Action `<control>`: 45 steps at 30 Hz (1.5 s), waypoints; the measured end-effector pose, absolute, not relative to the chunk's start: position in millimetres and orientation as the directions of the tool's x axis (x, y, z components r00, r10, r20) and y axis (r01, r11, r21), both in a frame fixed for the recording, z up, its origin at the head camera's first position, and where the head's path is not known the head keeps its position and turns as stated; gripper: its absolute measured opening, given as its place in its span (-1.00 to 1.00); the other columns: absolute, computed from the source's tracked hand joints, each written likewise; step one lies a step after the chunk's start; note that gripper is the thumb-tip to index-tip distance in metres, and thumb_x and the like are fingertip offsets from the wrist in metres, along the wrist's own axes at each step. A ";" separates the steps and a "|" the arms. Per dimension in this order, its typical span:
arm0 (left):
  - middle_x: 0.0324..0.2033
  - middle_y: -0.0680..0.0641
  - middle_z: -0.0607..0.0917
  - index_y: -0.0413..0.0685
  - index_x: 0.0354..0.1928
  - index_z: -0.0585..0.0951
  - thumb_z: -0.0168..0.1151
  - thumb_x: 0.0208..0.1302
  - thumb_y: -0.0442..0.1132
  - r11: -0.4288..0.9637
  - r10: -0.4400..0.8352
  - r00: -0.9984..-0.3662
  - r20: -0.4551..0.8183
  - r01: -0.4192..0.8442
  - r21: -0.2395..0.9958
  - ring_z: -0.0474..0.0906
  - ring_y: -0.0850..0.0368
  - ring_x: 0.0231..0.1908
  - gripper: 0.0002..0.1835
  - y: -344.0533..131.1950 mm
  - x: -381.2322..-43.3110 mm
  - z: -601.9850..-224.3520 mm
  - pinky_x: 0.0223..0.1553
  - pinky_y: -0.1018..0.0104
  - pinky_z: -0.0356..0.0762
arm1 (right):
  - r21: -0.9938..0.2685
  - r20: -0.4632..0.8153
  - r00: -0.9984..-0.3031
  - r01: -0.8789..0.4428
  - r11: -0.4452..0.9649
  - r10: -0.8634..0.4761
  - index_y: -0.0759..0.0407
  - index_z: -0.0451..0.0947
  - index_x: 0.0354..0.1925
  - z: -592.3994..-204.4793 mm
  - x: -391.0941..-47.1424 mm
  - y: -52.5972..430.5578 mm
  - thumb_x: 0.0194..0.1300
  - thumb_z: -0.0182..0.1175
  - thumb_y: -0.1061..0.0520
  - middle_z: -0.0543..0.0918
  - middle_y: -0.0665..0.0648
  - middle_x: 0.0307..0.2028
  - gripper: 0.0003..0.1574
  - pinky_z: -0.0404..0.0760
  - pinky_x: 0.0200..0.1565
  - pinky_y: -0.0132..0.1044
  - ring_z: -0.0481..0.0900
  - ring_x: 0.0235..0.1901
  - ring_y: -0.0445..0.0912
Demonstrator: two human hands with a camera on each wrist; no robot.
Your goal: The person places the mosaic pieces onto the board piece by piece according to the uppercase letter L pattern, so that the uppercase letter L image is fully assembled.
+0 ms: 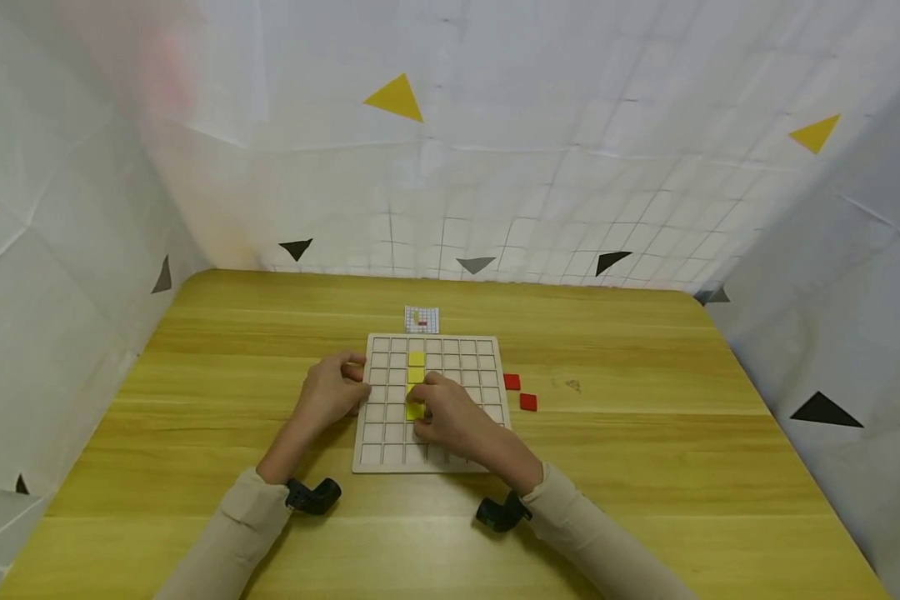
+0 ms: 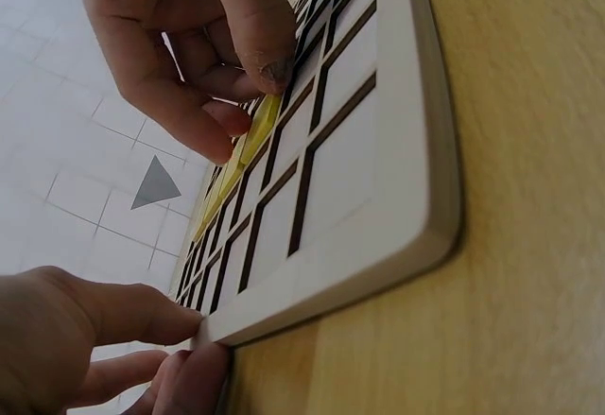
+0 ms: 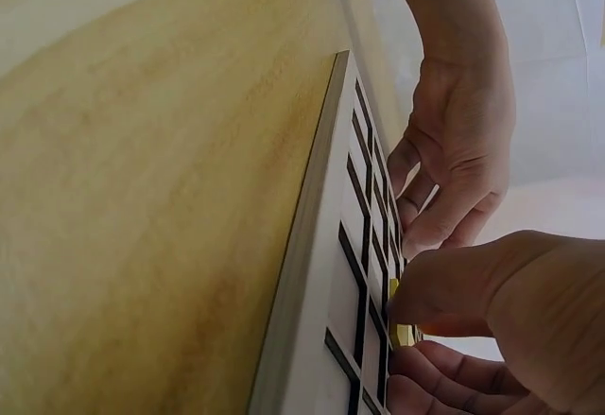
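A pale wooden grid board lies flat on the table. My left hand holds it by its left edge, fingertips at the rim in the left wrist view. Over the board's middle, my right hand pinches a yellow tile between thumb and fingers, low over the grid. Several yellow square tiles form a column in the grid's third column, partly hidden by the right fingers. Two red tiles lie on the table just right of the board.
A small printed card with a coloured grid pattern lies behind the board's far edge. The wooden table extends on both sides. White sheets with yellow, grey and black triangles stand around its back and sides.
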State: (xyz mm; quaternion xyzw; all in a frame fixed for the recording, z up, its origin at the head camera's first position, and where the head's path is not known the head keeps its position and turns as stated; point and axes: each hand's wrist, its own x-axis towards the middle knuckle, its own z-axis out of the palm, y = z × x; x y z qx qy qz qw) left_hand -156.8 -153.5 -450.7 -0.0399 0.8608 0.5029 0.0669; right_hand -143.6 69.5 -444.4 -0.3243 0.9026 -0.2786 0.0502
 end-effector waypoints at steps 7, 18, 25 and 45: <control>-0.17 -0.21 0.64 -0.20 0.20 0.56 0.31 0.15 -0.41 0.490 -0.003 -0.987 -0.158 -0.139 0.860 0.61 0.08 -0.48 -0.49 -152.5 -157.0 -451.4 -0.53 0.27 0.65 | -0.528 0.132 -0.767 -0.590 0.610 -0.628 0.25 0.69 -0.06 -443.8 -140.9 72.8 0.14 0.38 0.25 0.56 0.09 -0.20 -0.65 0.55 -0.31 -0.46 0.56 -0.32 -0.13; -0.14 -0.21 0.64 -0.20 0.22 0.56 0.31 0.15 -0.41 0.501 -0.012 -0.987 -0.162 -0.146 0.853 0.61 0.05 -0.43 -0.48 -154.1 -158.6 -452.2 -0.51 0.27 0.66 | -0.509 0.250 -0.735 -0.654 0.560 -0.630 0.26 0.70 -0.12 -432.4 -128.8 85.9 0.16 0.41 0.25 0.60 0.12 -0.22 -0.72 0.61 -0.26 -0.43 0.62 -0.30 -0.08; -0.14 -0.22 0.64 -0.21 0.21 0.56 0.31 0.16 -0.41 0.502 -0.011 -0.987 -0.158 -0.142 0.853 0.61 0.05 -0.43 -0.48 -153.8 -158.6 -452.1 -0.51 0.27 0.66 | -0.527 0.282 -0.747 -0.645 0.553 -0.602 0.26 0.68 -0.15 -431.8 -122.2 98.9 0.15 0.40 0.28 0.59 0.10 -0.24 -0.75 0.62 -0.25 -0.40 0.62 -0.30 -0.08; -0.13 -0.23 0.63 -0.22 0.23 0.55 0.31 0.17 -0.40 0.493 0.000 -0.986 -0.165 -0.144 0.858 0.61 0.04 -0.39 -0.48 -154.1 -157.5 -451.0 -0.49 0.28 0.67 | -0.541 0.247 -0.810 -0.570 0.618 -0.531 0.23 0.71 -0.20 -441.3 -108.9 134.4 0.13 0.37 0.32 0.59 0.04 -0.30 -0.79 0.59 -0.31 -0.38 0.55 -0.34 -0.09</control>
